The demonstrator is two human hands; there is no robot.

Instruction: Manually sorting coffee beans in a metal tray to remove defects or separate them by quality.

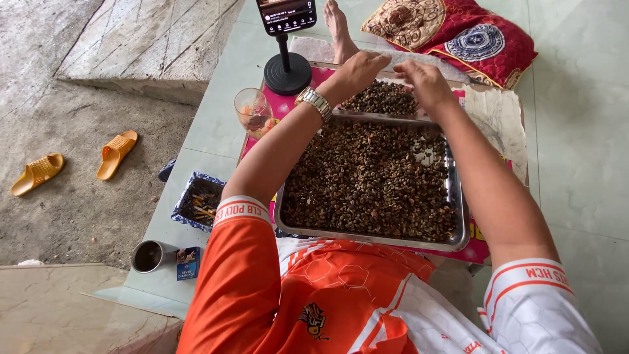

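Beans, small, dark brown and mottled, are spread in a dense layer across a wide rectangular metal tray (458,216) that is laid on a pink printed sheet (481,249) on the pale tiled floor (576,164), directly ahead of the seated person in an orange and white jersey; the tray's long axis runs from left to right across the view. A smaller heap of beans (383,98) is piled just past the tray's far rim, and both hands are held over that heap rather than over the tray itself. The left hand (360,69), with a metal watch (315,103) worn at the wrist, is set at the heap's near-left edge, its fingers curled downward; whether anything is pinched there cannot be told. The right hand (422,82) is set just beside it at the heap's right edge, its fingers loosely bent and spread over the beans, and a grip cannot be confirmed either. The heap thus lies immediately below and between the two hands, about equally near to each, while the tray's main layer lies closer to the body, under the forearms. Further off, a phone on a round black stand (287,65) is seen beyond the left hand, a drinking glass (253,110) at the tray's left corner, a small patterned dish (198,200) beside the left elbow, and orange sandals (116,153) well apart on bare ground
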